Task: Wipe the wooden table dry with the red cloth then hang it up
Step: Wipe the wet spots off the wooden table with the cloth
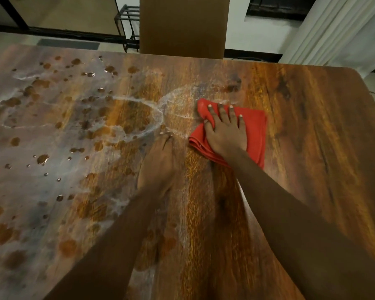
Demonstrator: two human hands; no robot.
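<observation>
Red folded cloth [255,126] sat under spread right hand [225,134], left hand [158,163] flat on brown wooden desk [312,131], approx. half dried, hanging-up pending.

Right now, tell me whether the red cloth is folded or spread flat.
Folded: the red fabric cloth shows stacked layers along its near edge, a compact pad under the flat right hand.

Your right hand [225,135] lies on the cloth [254,126], right of your left hand [158,161] on the table [312,131]. Droplets [42,159] lie left; a chair [182,24] stands behind.
</observation>
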